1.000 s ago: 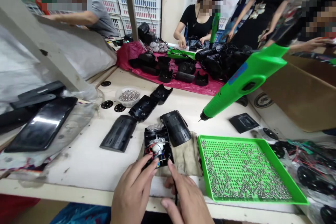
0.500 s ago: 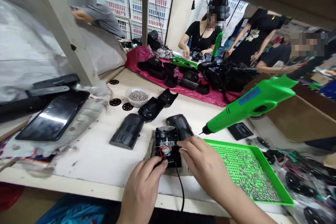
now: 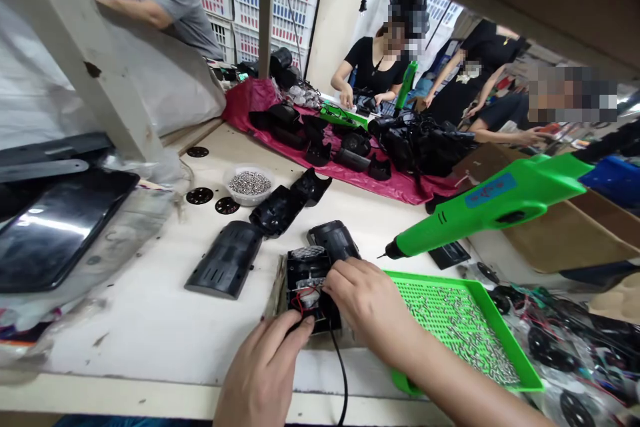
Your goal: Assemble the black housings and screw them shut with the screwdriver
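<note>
A black plastic housing with its inside showing sits before me, a round mesh at its far end, red wires and a light cylindrical part within. From its near end a black cable hangs over the table edge. My left hand grips the near left corner, thumb and fingers closed on it. On the right side my right hand has its bent fingers at the rim, by the wires; its fingertips are partly hidden. Curved black shells lie beyond, another shell just behind the housing.
A green electric screwdriver hangs to the right, above a green tray of screws. A bowl of small metal parts stands farther back. Wired parts crowd the right side; a dark tablet-like slab lies left. Several people work beyond.
My view has shifted, so the bench items appear farther left. My right hand's fingers have curled closer over the housing's right side; the left hand stays at the near corner.
</note>
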Tool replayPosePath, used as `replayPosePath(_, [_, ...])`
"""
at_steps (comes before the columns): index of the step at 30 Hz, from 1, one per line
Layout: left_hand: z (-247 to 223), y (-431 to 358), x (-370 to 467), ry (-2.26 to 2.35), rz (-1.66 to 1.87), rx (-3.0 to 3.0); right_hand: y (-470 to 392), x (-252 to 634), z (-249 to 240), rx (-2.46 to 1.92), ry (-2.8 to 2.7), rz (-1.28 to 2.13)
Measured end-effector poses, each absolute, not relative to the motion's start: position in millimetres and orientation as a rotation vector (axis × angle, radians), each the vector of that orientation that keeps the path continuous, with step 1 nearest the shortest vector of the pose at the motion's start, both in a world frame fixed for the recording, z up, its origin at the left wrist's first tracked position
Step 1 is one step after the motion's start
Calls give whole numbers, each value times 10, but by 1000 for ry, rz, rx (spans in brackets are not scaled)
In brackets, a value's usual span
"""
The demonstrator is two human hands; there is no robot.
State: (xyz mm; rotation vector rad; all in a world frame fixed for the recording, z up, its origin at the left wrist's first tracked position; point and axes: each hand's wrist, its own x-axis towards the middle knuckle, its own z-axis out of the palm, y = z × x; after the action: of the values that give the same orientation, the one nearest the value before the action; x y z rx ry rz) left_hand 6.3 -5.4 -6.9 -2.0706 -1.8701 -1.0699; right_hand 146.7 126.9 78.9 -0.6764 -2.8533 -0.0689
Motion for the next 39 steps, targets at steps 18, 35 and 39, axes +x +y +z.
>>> replayPosePath(18, [20,-29,1,-1689,-1108,-2183,959,1801,711,-1114,-2446,431])
replayPosePath(35, [72,-15,13,-1687,-1144,-2216,875,1763,525,-1009,-2240,541])
replayPosePath(39, [72,-16,18,-1705,-1171,-2229,877,1732,541,-956,-2231,523])
